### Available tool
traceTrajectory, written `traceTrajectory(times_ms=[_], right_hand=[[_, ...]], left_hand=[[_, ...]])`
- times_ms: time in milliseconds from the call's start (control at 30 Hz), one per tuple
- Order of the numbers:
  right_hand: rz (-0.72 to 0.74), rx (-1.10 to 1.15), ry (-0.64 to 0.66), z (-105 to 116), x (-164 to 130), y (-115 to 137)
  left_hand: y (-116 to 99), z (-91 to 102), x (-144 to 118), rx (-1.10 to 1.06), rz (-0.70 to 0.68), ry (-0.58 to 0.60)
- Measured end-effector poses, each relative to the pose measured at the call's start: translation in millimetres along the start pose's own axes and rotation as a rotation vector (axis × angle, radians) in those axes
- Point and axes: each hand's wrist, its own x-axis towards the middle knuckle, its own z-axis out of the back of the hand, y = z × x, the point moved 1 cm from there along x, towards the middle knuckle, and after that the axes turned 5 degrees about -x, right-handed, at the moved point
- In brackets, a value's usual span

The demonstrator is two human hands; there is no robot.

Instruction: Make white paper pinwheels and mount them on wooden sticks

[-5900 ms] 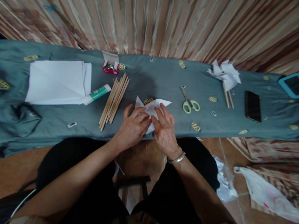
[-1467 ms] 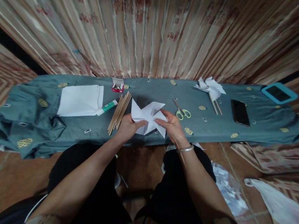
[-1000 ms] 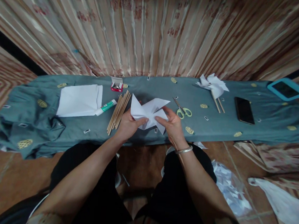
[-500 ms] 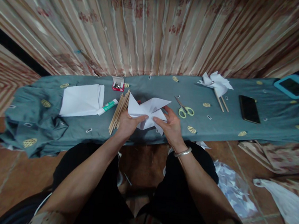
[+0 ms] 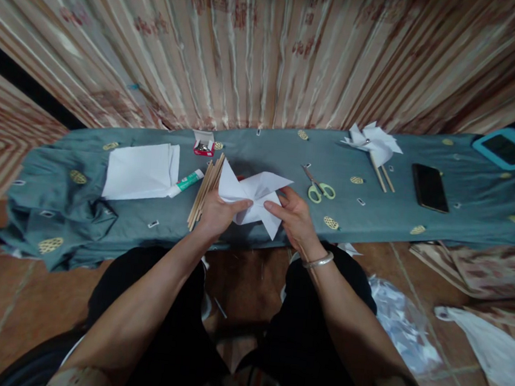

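Note:
Between my hands is a white paper pinwheel (image 5: 258, 187), its blades folded in toward the middle. My left hand (image 5: 219, 213) grips its left side, thumb pressed near the centre. On the opposite side my right hand (image 5: 295, 218) holds it, the thumb also close to the centre and the fingers partly hidden behind the paper. A bundle of thin wooden sticks (image 5: 204, 194) lies just beside my left hand. To the right of my right hand rest scissors with pale green handles (image 5: 320, 190).
On the cloth-covered bench (image 5: 262, 148) are white paper sheets (image 5: 139, 169), a glue stick (image 5: 186, 183), a small red box of metal pieces (image 5: 204, 145), finished pinwheels on sticks (image 5: 374, 145), a phone (image 5: 430, 186) and a blue-framed tablet (image 5: 510, 149). A plastic bag of paper pieces (image 5: 402, 325) lies on the floor.
The pinwheel's lower blade now points down and shows more fully. My right hand has shifted slightly, its thumb still on the paper near the centre.

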Motion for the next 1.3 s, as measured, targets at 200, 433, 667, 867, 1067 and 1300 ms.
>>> traceTrajectory(times_ms=[200, 433, 667, 867, 1067, 1300], right_hand=[[-0.01, -0.007, 0.017, 0, 0, -2], [0.005, -0.086, -0.044, 1, 1, -12], [0.084, -0.185, -0.052, 1, 4, -12], [0.076, -0.174, -0.039, 2, 5, -12], [0.068, -0.166, -0.051, 3, 6, -15], [0.069, -0.176, -0.056, 2, 6, -14]], left_hand=[[0, 0.0, -2, 0.069, -0.015, 0.036], [8, 1.9, -1, 0.131, -0.036, 0.058], [18, 6.5, 4, 0.108, -0.03, 0.107], [14, 10.3, 3, 0.16, -0.04, 0.165], [12, 11.3, 4, 0.215, -0.048, 0.165], [12, 9.1, 3, 0.211, -0.047, 0.116]])
